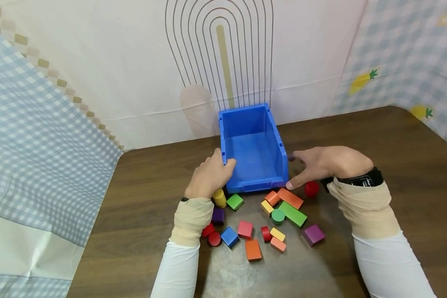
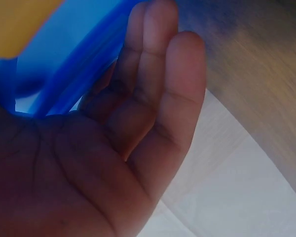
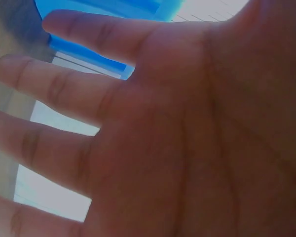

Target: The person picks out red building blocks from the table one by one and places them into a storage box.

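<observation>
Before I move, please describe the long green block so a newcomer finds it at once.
Start at the blue bin. Near its front right corner lies an orange block; the long green block lies beside it, farther from the bin. It is longer than the short green block and the green cylinder.

The head view was bright and fairly even, its blocks [image 1: 292,214] clear enough to tell apart. A greyish sheen spread over the worktop [image 1: 279,277] at lower centre, and glare caught the pale cloth [image 1: 26,248] at lower left. Soft shadow fell just left of the right sleeve [image 1: 391,265]. Both wrist views were dimmer and backlit, the left hand [image 2: 103,133] and right hand [image 3: 153,133] dark against the luminous blue bin [image 2: 84,59]. A yellow shape [image 2: 19,24] blurred at the left wrist view's upper left.
</observation>
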A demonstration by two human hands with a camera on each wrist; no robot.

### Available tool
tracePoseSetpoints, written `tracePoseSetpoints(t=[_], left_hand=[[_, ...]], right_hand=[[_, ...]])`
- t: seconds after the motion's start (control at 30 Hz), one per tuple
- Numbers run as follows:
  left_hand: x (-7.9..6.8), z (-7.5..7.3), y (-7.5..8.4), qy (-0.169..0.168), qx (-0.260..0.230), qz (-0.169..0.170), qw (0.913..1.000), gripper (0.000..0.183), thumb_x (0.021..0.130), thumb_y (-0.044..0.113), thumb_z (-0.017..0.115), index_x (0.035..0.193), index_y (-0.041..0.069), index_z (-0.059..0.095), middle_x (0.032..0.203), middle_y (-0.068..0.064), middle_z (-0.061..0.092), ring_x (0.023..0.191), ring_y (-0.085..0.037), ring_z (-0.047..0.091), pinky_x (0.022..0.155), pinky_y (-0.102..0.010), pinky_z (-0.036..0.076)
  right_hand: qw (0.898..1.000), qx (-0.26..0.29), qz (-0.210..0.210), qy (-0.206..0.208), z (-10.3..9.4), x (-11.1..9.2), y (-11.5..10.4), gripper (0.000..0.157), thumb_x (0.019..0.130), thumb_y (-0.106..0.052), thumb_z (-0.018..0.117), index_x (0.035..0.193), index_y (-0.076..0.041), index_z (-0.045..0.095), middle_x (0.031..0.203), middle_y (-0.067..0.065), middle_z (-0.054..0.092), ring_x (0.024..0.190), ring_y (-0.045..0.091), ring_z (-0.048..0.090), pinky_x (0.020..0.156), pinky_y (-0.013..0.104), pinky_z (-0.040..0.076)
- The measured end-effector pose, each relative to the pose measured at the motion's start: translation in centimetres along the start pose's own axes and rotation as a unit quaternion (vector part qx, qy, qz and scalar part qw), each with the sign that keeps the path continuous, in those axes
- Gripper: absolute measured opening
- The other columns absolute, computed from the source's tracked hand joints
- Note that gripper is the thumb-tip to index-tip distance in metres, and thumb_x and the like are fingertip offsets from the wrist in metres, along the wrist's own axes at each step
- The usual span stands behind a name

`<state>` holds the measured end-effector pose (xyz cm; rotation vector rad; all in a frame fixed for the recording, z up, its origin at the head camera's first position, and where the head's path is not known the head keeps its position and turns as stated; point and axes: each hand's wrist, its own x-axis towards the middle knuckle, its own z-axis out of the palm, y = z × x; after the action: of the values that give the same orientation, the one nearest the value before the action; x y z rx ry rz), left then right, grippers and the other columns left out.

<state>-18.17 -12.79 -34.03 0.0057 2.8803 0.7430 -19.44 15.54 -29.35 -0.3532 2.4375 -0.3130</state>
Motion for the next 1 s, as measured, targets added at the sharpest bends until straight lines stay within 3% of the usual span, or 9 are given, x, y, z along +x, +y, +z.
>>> tracePoseSetpoints(t=[0.17,0.5,0.67,0.77,0.87,1.0], left_hand=[[0.1,0.2,0.2,-0.005,-0.004,0.002,1.0,0.08,0.101,0.049,0.039,0.164,0.001,0.03,0.157,-0.017,0.052,0.119,-0.035,0.063,0.11,-0.053,0.047],[0.1,0.0,0.0,-0.009,-0.008,-0.003,0.9999,0.083,0.1,0.05,0.039,0.165,0.001,0.026,0.161,-0.018,0.047,0.129,-0.036,0.059,0.114,-0.054,0.045],[0.1,-0.1,0.1,-0.011,-0.009,-0.003,0.9999,0.084,0.099,0.051,0.038,0.165,0.0,0.026,0.161,-0.019,0.047,0.13,-0.037,0.059,0.114,-0.055,0.044],[0.2,-0.1,0.2,-0.013,-0.012,-0.004,0.9998,0.084,0.099,0.051,0.039,0.165,0.001,0.026,0.162,-0.018,0.046,0.131,-0.036,0.058,0.115,-0.055,0.043],[0.2,0.0,0.1,-0.019,-0.016,-0.009,0.9997,0.085,0.099,0.051,0.039,0.166,0.002,0.023,0.164,-0.017,0.042,0.135,-0.036,0.055,0.117,-0.055,0.041],[0.0,0.0,0.0,-0.027,-0.014,-0.015,0.9994,0.086,0.1,0.053,0.039,0.168,0.003,0.02,0.167,-0.016,0.038,0.141,-0.035,0.051,0.12,-0.054,0.038]], right_hand=[[1.0,0.005,0.007,0.008,0.1,-0.4,0.6,0.107,0.084,-0.061,0.081,0.159,0.001,0.035,0.153,0.036,0.045,0.134,0.051,0.049,0.104,0.072,0.045],[1.0,-0.003,-0.002,0.021,0.8,-1.3,1.4,0.097,0.086,-0.051,0.084,0.155,0.002,0.041,0.148,0.032,0.052,0.129,0.046,0.054,0.103,0.068,0.046],[1.0,0.0,-0.003,0.013,0.7,-1.1,1.9,0.083,0.089,-0.039,0.083,0.149,0.005,0.047,0.138,0.028,0.059,0.119,0.04,0.059,0.099,0.062,0.051],[1.0,0.007,-0.003,-0.002,0.9,-0.7,2.3,0.065,0.088,-0.031,0.084,0.137,0.001,0.056,0.122,0.019,0.065,0.106,0.033,0.061,0.089,0.051,0.055],[1.0,0.022,0.0,-0.018,1.3,-0.2,2.6,0.042,0.086,-0.025,0.086,0.116,-0.006,0.064,0.103,0.01,0.063,0.093,0.028,0.059,0.077,0.04,0.051],[0.999,0.032,0.01,-0.021,1.9,0.1,2.9,0.032,0.081,-0.025,0.088,0.098,-0.011,0.063,0.09,0.006,0.059,0.085,0.024,0.056,0.069,0.036,0.046]])
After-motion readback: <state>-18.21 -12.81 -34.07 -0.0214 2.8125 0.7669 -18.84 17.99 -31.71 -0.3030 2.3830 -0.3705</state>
